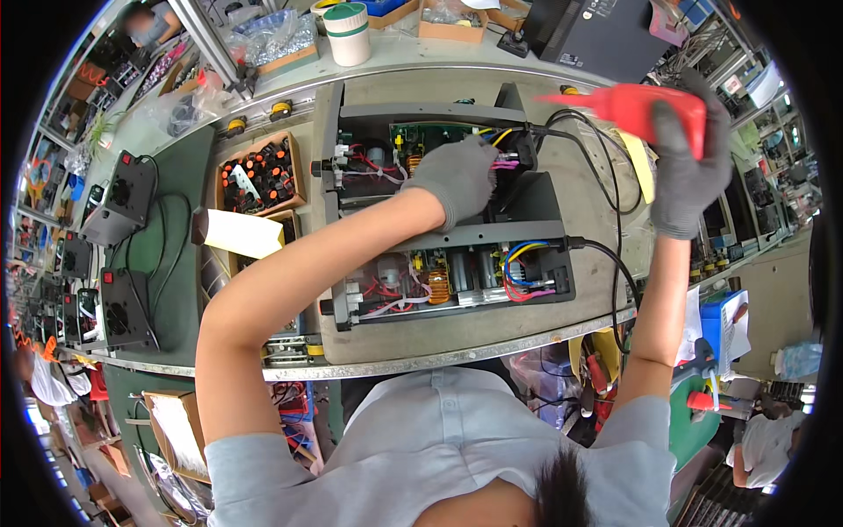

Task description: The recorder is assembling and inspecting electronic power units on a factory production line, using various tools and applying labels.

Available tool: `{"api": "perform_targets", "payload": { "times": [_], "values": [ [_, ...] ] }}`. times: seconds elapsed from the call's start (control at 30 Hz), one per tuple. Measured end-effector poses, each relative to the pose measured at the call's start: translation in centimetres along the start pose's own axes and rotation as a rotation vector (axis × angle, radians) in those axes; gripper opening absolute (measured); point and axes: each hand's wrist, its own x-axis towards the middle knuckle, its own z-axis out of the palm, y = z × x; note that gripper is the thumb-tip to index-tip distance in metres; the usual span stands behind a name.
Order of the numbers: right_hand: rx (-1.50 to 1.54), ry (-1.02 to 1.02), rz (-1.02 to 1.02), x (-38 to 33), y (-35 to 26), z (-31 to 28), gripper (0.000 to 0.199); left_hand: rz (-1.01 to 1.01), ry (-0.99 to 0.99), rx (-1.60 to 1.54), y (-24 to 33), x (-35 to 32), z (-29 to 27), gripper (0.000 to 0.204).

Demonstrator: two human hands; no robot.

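Two open dark-grey device housings lie side by side on the bench. The far housing holds a green circuit board and wires. My left hand, in a grey glove, reaches into it beside yellow and purple wires; its fingers are curled, and whatever they hold is hidden. The near housing shows copper coils, capacitors and blue, yellow and red wires. Raised at the right, my gloved right hand is wrapped round a red squeeze bottle, its pointed nozzle aimed left, above the bench.
Black cables run from both housings over the bench's right side. Left of the housings stand a cardboard box of black and orange parts and a yellow paper. Finished-looking black units sit on the green mat. A white-green tub stands behind.
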Motion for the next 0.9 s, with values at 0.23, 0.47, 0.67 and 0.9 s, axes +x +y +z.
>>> {"api": "perform_targets", "payload": {
  "times": [0.23,0.47,0.67,0.9],
  "values": [
    [-0.002,-0.411,-0.168,-2.2,0.2,5.8,0.041,-0.035,-0.105,-0.244,-0.9,-0.2,-0.5,0.031],
    [-0.165,-0.427,-0.250,-2.2,1.3,8.2,0.033,-0.039,-0.115,-0.254,-0.9,-0.2,-0.1,0.022],
    [-0.230,-0.419,-0.269,-2.1,1.6,8.5,0.032,-0.041,-0.144,-0.220,-0.7,0.2,-0.5,0.025],
    [-0.237,-0.402,-0.279,-2.0,1.5,8.3,0.031,-0.024,-0.093,-0.205,-0.8,0.1,-0.3,0.029]
  ]
}}
